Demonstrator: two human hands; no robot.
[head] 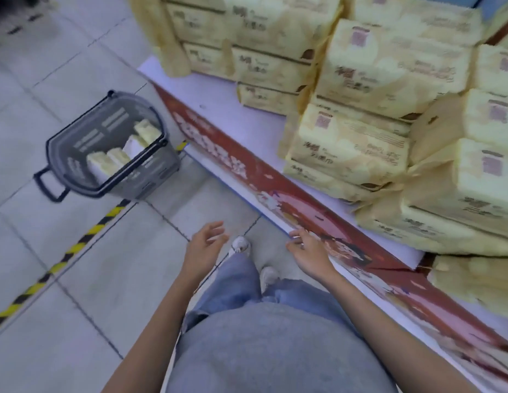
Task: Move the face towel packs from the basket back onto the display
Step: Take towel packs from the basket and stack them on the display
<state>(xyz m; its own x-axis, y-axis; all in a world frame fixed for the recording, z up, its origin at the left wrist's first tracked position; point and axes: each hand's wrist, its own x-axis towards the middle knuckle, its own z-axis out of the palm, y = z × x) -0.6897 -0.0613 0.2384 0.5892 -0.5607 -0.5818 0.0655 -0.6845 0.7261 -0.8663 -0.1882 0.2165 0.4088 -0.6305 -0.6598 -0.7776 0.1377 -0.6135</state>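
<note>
A grey shopping basket (pixel 77 154) stands on the floor at the left, against the corner of the display. Several pale yellow face towel packs (pixel 146 130) lie inside it. The display platform (pixel 218 100) runs diagonally across the right, white on top with a red printed front. Stacks of the same yellow packs (pixel 389 69) cover it. My left hand (pixel 204 245) hangs over the floor tiles, fingers apart, holding nothing. My right hand (pixel 309 251) is by the platform's front edge, fingers spread and empty. Both hands are well short of the basket.
A black-and-yellow hazard tape line (pixel 62 259) crosses the grey floor tiles diagonally. My legs in jeans and white shoes (pixel 241 245) stand between the hands. A bare white strip of platform lies in front of the far stacks.
</note>
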